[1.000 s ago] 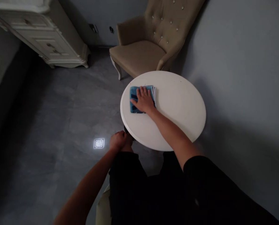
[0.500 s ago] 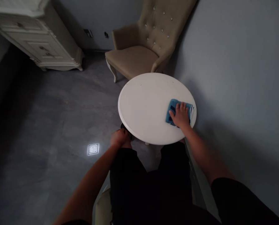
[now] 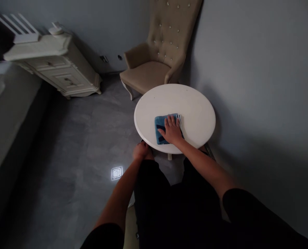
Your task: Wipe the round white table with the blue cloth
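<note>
My right hand (image 3: 172, 130) lies flat, fingers spread, on a folded blue cloth (image 3: 160, 121) with dark patches and a white striped edge. Beneath it the cloth rests on the white oval tabletop (image 3: 195, 114), near its front left part. My left hand (image 3: 141, 151) is by my left knee, just below the table's front left edge. Its fingers look curled closed, and whatever may be inside them is hidden.
A tan buttoned armchair (image 3: 151, 74) stands behind the table, close to the grey wall (image 3: 247, 69). At the left is a cream cabinet (image 3: 63, 74) bearing a white router (image 3: 27, 37). A bed or couch edge (image 3: 16, 114) runs along the far left. A lit square pattern (image 3: 116, 173) shows on the floor.
My right hand and the cloth have slid leftward across the tabletop, from its right side to front left of the middle. The view has shifted, bringing the cabinet's top into sight. My left hand stays by my knee.
</note>
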Demonstrator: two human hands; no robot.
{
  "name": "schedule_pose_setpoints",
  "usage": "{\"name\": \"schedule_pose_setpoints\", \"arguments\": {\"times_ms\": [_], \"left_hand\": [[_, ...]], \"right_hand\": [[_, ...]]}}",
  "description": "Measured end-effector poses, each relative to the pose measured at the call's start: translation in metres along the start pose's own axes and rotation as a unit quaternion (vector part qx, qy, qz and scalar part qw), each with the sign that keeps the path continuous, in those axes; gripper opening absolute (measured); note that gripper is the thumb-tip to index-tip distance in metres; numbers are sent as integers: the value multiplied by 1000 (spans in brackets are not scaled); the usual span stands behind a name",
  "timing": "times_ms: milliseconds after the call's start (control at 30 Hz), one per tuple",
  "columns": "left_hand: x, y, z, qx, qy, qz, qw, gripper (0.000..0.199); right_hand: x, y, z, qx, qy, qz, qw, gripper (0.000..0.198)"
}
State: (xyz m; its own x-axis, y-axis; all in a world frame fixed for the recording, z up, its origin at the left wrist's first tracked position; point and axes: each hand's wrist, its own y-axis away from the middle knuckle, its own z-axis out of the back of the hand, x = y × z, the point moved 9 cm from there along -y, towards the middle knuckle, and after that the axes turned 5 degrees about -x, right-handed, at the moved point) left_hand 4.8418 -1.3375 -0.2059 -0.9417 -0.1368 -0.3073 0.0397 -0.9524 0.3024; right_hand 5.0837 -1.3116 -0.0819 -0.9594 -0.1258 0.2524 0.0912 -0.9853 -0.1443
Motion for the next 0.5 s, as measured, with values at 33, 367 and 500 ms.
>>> {"name": "schedule_pose_setpoints", "arguments": {"times_ms": [33,367,500], "left_hand": [[-2,1,0,-4,3,-2,1000,57],[-18,26,-5,-39,5,3,999,53],[-24,36,-11,-47,-5,-29,998,49]], "right_hand": [[-8,8,2,9,7,-3,1000,95],[-34,48,26,22,19,-36,999,103],[-20,53,9,100,-4,2,995,100]]}}
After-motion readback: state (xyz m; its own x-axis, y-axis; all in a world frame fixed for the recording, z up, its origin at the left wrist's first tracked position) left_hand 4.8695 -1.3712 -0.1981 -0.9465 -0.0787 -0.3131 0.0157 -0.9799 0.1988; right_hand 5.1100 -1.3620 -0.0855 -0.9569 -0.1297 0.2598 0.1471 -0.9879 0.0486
